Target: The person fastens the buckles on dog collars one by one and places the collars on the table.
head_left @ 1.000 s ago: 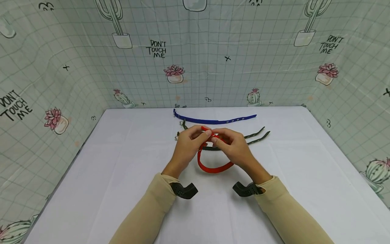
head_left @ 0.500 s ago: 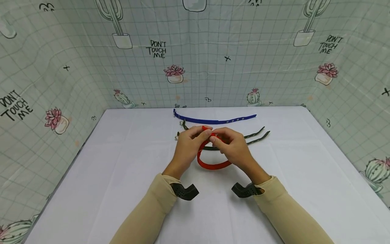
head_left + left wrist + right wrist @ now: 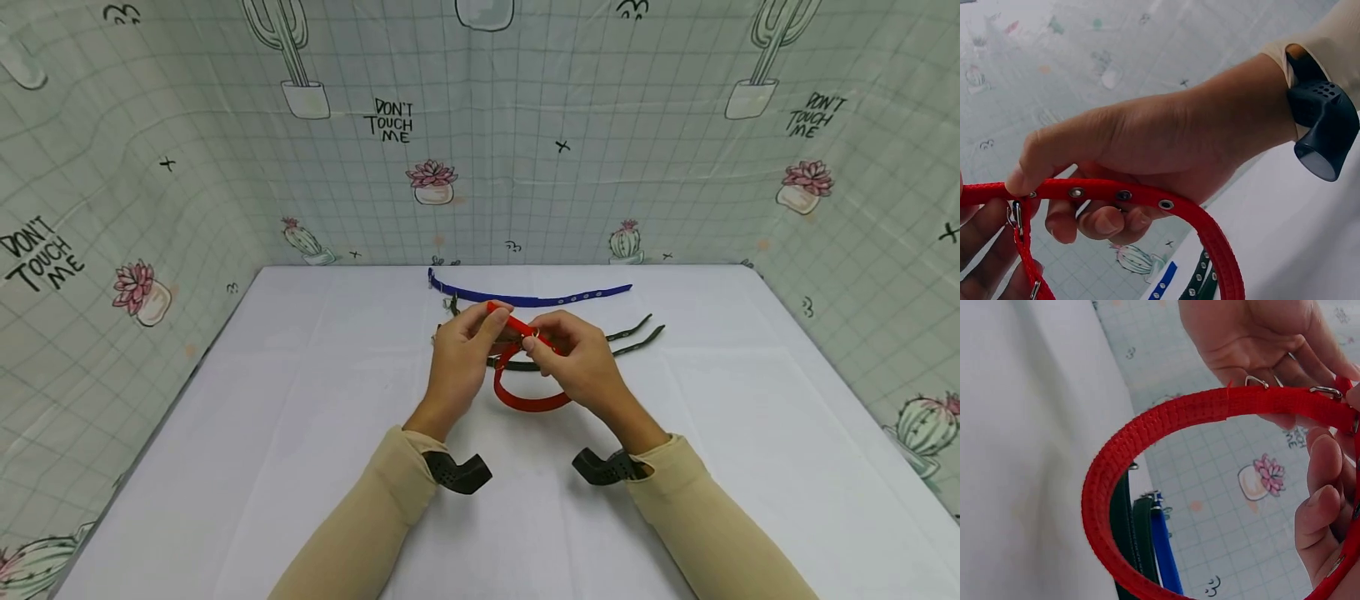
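Here, at the centre of the head view, both hands held a red collar [image 3: 525, 392] up over the white table [image 3: 300, 433]. The left hand [image 3: 459, 358] pinched the free strap end between thumb and forefinger, the tip poking out toward the upper left above the fingers. The right hand [image 3: 581, 362] pinched the collar at its metal buckle, just right of the left fingertips, so the two hands nearly met. Below them the rest of the collar hung in a closed loop toward the lower centre. In the left wrist view the eyelet strap [image 3: 1122, 195] ran under the right thumb, with the other fingers [image 3: 1107, 222] curled beneath it. In the right wrist view the loop [image 3: 1122, 487] arched across the frame, and the right fingers [image 3: 1322, 506] were curled at the right edge. Behind the hands, toward the top of the table, lay a blue collar [image 3: 525, 297] and two dark green collars [image 3: 633, 333], flat and apart from the fingers.
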Demonstrator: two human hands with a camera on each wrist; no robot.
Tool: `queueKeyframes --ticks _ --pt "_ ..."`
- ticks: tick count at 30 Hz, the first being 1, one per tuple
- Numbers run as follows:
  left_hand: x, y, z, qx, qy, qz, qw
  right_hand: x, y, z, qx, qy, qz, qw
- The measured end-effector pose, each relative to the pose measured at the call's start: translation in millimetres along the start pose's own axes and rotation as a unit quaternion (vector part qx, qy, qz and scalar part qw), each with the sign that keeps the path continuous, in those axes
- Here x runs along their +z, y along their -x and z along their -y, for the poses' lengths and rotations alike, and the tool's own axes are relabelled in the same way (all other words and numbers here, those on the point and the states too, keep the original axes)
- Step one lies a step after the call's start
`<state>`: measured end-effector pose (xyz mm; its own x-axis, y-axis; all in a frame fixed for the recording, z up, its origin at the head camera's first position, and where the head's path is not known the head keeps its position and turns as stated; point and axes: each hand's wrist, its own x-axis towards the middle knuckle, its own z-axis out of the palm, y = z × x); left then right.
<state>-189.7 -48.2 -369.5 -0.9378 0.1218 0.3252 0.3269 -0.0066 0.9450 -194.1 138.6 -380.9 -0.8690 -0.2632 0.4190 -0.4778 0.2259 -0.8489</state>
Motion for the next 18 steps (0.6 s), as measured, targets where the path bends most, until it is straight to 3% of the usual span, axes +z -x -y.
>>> queueKeyframes --ticks 6,13,18 --pt "3.0 0.9 1.7 -0.01 0.003 -0.008 0.9999 -1.7 0.6 0.4 0.0 -0.004 0.0 1.0" --pt "2.2 0.9 4.8 0.003 0.053 0.009 0.9985 -4.1 0.4 -1.4 -0.011 0.002 0.004 1.0" --pt "2.0 1.1 6.4 0.001 0.059 0.017 0.9981 -6.6 0.3 -2.1 -0.008 0.013 0.007 1.0"
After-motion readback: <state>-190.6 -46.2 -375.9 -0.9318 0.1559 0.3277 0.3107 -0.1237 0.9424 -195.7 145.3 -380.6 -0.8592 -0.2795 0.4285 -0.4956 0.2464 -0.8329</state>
